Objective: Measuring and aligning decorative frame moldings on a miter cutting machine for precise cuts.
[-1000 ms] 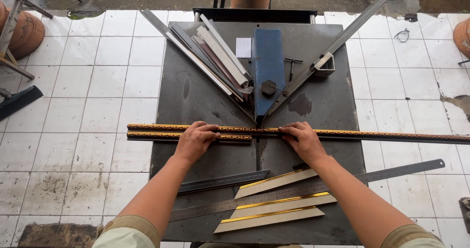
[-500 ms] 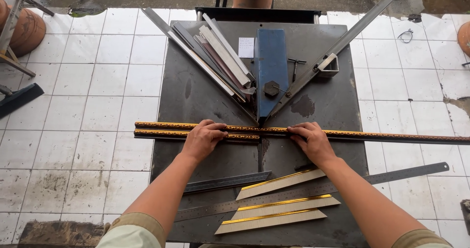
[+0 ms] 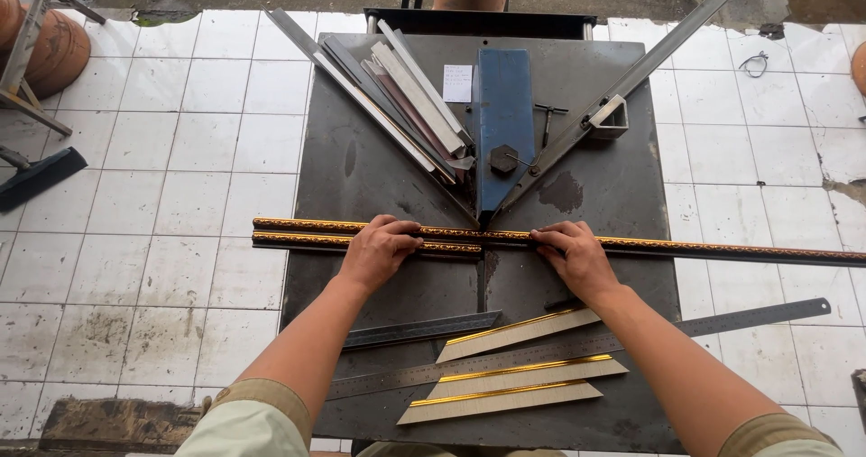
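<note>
- We are looking down on a dark metal bench (image 3: 361,168) standing on a white tiled floor (image 3: 162,150).
- We are pressing our left hand (image 3: 379,251) flat on a short gold-patterned moulding strip (image 3: 298,239), fingers curled over its top edge, not closed around it.
- We are laying our right hand (image 3: 573,254) palm down on the long gold-patterned moulding strip (image 3: 722,249), fingers spread along it rather than clenched.
- The long strip is lying straight across the bench, overhanging both its left and right edges; the short one is lying touching it on the near side, ending near the bench's middle.
- Just behind the strips a blue cutter block (image 3: 505,128) is sitting at the point of a V formed by two angled metal guide rails (image 3: 631,83), blocking the way further back.
- A bundle of loose mouldings (image 3: 406,105) is resting along the left rail; we cannot tell their exact number.
- A small white paper (image 3: 458,83) is lying beside the blue block.
- Near us we are counting three cut pieces with gold edges (image 3: 523,371), lying almost parallel.
- Two steel rulers (image 3: 767,316) are lying among them, one long and one shorter, the long one passing under our right forearm.
- At the far left, a clay pot (image 3: 59,46) is standing on the floor, well apart from the bench.
</note>
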